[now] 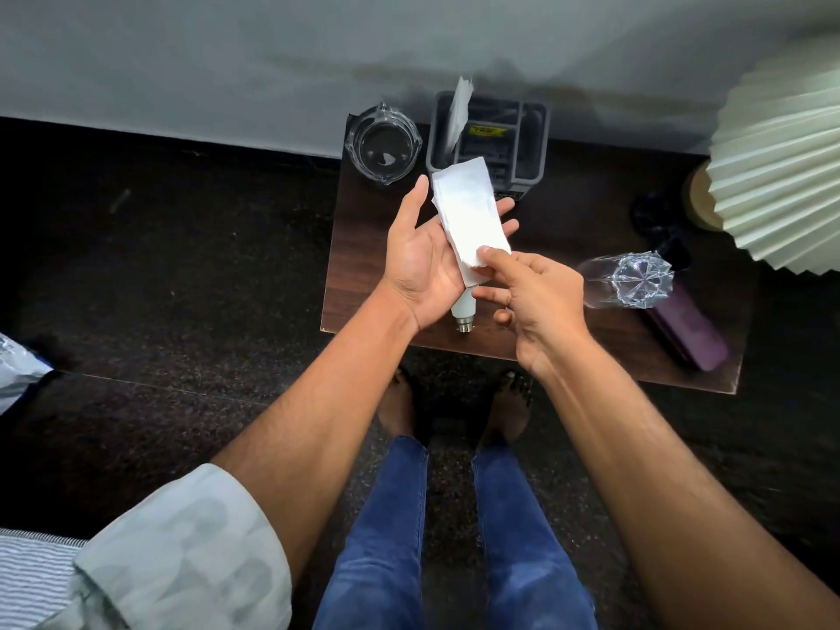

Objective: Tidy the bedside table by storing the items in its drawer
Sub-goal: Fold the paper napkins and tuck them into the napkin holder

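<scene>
Folded white paper (468,220) lying across palm-up left hand (427,261) with fingers straight, right hand (532,293) pinching its near end, above bedside table (359,247), light bulb (463,311) below.

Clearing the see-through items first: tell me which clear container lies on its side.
The plastic bottle at the right of the table, beside the purple case; the glass ashtray at the back left sits upright.

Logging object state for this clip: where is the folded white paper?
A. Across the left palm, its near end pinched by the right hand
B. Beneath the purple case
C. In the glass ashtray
A: the folded white paper lies across the open left hand, and the right hand pinches its near end.
</scene>
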